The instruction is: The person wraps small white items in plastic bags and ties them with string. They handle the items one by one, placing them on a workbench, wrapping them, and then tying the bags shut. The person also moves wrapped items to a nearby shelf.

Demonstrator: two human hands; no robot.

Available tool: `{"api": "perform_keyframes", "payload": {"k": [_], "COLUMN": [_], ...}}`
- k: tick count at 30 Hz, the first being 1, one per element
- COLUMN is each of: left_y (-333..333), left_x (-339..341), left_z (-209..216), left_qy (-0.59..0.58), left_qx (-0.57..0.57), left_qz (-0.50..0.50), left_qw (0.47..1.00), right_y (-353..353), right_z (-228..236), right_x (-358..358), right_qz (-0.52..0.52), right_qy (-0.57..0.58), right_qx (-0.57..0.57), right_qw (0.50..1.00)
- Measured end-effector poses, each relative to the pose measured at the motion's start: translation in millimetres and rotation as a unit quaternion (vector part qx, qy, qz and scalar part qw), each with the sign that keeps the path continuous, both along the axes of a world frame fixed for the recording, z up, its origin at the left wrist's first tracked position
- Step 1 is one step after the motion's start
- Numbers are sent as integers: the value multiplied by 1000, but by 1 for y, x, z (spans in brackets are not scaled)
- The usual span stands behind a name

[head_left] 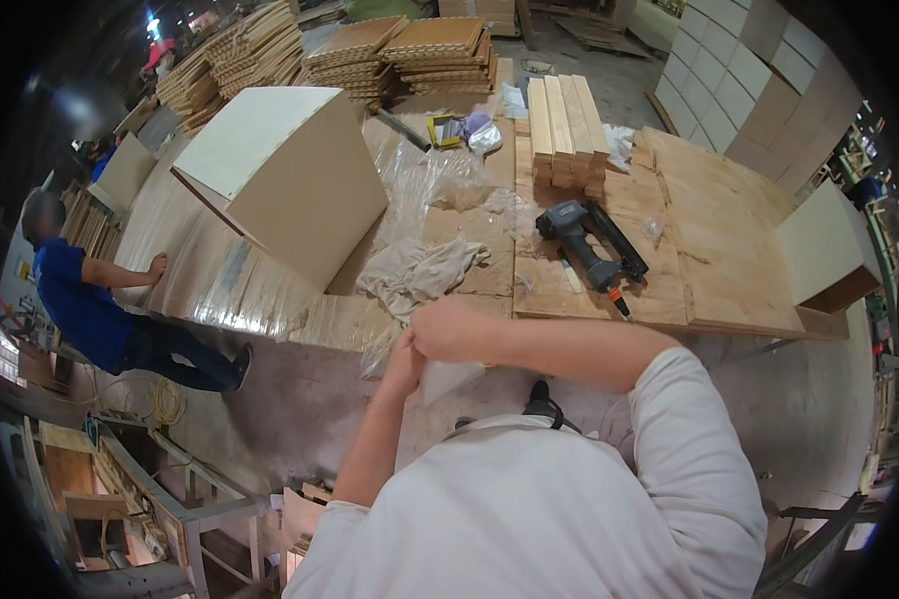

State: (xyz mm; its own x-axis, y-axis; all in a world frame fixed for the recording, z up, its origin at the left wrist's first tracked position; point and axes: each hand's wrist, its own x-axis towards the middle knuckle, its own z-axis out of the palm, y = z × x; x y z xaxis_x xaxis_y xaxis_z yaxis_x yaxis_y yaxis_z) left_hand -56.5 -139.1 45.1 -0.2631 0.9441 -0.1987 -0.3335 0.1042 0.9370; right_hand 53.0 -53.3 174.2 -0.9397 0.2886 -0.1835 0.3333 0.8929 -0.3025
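At the front edge of the workbench (310, 324), my left hand (404, 361) and my right hand (448, 329) meet, both with curled fingers. Whatever they pinch is hidden or too small to name. A pale, thin sheet-like piece (451, 379) shows just below my right hand; whether I hold it cannot be told. Right beyond my hands lies a crumpled whitish cloth (420, 272). To its left a large white box-shaped cabinet (310, 190) stands tilted in view on the bench. A dark nail gun (591, 245) rests on the plywood to the right, with an orange hose fitting.
Behind the nail gun sits a stack of wood strips (567, 135). A hammer (400, 128) and a yellow box (445, 131) lie farther back. Another white cabinet (827, 245) stands at the right end. A person in blue (85, 299) works at the left; stacked panels (440, 50) rise behind.
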Motion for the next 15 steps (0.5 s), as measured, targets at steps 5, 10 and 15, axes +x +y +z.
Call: {"api": "perform_keyframes", "payload": {"k": [5,10,15], "left_y": [27,66,136], "left_x": [-9,8,20], "left_z": [-5,20,28], "left_qy": [-214,-397,-402], "left_qx": [51,33,-20], "left_qz": [34,-37,-31], "left_qw": [975,916,915], "right_y": [7,38,78], "right_z": [-38,-26,-39], "right_x": [50,101,179], "right_qz": [10,-113,-301], "right_qy": [240,350,331], "right_qx": [-3,-87,-283], "right_qw": [971,926,848]}}
